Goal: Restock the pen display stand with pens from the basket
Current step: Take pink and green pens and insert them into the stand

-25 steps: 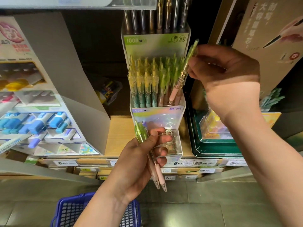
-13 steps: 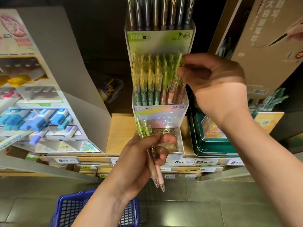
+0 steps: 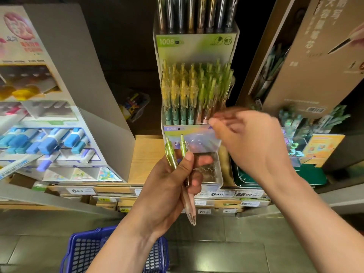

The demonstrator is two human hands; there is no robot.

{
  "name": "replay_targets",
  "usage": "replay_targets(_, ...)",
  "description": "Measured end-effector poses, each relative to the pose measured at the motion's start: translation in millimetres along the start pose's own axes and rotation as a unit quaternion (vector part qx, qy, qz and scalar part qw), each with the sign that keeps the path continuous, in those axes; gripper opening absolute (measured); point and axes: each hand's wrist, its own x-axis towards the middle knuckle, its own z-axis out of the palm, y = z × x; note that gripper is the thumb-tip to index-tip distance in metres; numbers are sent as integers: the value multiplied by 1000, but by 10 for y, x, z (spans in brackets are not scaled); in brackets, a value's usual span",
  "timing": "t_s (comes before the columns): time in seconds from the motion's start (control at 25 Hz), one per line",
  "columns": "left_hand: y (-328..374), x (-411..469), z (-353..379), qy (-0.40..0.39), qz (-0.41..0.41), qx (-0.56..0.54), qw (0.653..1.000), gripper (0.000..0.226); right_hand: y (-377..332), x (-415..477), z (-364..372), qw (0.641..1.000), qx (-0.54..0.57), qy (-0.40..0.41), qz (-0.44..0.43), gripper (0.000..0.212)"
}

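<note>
Shop shelf (image 3: 145, 154); left hand (image 3: 167, 186) grips two green-capped, pink-barrelled pens (image 3: 190, 211).

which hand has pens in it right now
The left hand grips two green-topped pens in front of the display stand; the right hand, blurred beside the stand's lower tier, shows no pen.

Dim background, lit foreground; right hand (image 3: 254, 142) motion-blurred; wide-angle edges bowed, possibly soft.

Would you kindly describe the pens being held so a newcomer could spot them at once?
Find the clear pen display stand at mid-shelf. Before its lower label, the left hand grips two pens. Unlike the racked pens, they sit outside the stand, green tops up, pale pink barrels down.
</note>
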Motion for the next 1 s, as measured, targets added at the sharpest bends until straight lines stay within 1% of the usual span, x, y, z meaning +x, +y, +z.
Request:
replay_targets(0.04, -3, 3, 3, -6, 3, 1, 1000, 27, -4, -101, 9, 997, 40, -62, 23, 9)
replay_targets(0.12, -1, 1, 19, -23, 2, 2, 1000, 20, -30, -260, 39, 971, 119, -194, 70, 11)
replay_targets(0.16, -4, -5, 28, -30, -1, 0, 1000, 19, -25, -293, 48, 958, 155, -225, 91, 10)
replay_targets(0.24, -11, -19, 26, -43, -7, -8, 999, 22, -14, -267, 33, 935, 216, -248, 132, 10)
replay_targets(0.28, -16, -26, 22, -46, -12, -11, 999, 24, -14, -241, 19, 930, 225, -256, 141, 9)
replay_targets(0.4, -39, -17, 51, -40, -26, -7, 999, 29, -47, -236, -3, 929, 220, -265, 136, 9)
replay_targets(0.52, -19, 35, 119, -29, -21, -20, 999, 36, -124, -182, -48, 923, 271, -226, 154, 10)
replay_targets(0.56, -8, 53, 144, -29, -15, -19, 999, 36, -141, -137, -75, 928, 271, -199, 157, 11)
replay_targets(0.64, 9, 82, 189, -24, -8, 0, 1000, 37, -158, -16, -147, 942, 274, -119, 151, 5)
replay_targets(0.72, -8, 102, 211, 2, -17, 22, 1000, 38, -171, 115, -237, 949, 297, -20, 105, 17)
replay_targets(0.8, -35, 96, 212, 27, -27, 34, 999, 35, -167, 240, -326, 948, 310, 55, 49, 21)
replay_targets(0.88, -45, 83, 195, 31, -33, 37, 998, 28, -143, 330, -369, 949, 303, 90, 9, 19)
replay_targets(1.0, -35, 81, 179, 13, -59, 13, 998, 21, -98, 390, -341, 963, 240, 116, -34, 18)
